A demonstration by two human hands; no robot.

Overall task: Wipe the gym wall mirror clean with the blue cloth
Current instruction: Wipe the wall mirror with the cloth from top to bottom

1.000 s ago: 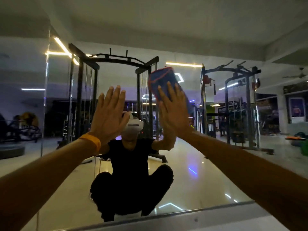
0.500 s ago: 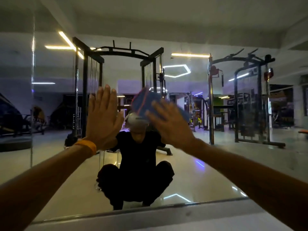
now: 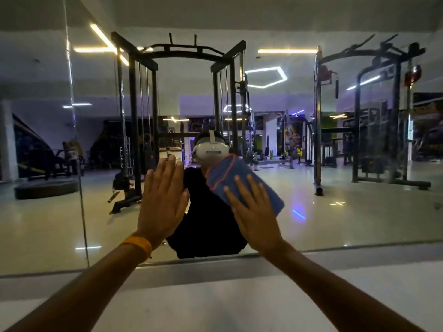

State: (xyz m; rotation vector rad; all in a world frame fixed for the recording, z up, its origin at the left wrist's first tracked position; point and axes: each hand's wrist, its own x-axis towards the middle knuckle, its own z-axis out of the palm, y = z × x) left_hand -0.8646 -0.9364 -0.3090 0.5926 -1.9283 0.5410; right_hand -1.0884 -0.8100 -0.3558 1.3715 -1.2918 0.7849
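The wall mirror [image 3: 335, 212] fills the view ahead, reflecting the gym and a crouching person in black with a white headset. My right hand [image 3: 254, 209] lies flat with fingers spread on the folded blue cloth [image 3: 230, 173], pressing it against the glass low in the middle. The cloth has a red stitched edge and sticks out up-left of my fingers. My left hand [image 3: 163, 200] rests flat on the glass just left of the cloth, fingers straight, an orange band on its wrist.
The mirror's bottom edge [image 3: 335, 248] meets a pale ledge or wall strip [image 3: 215, 295] below my arms. A vertical seam [image 3: 81, 200] between mirror panels runs at the left. Cable machines and racks appear only as reflections.
My right hand has slid the cloth down the glass from high up to near the lower edge. My left hand stayed flat on the mirror and my view dropped lower.
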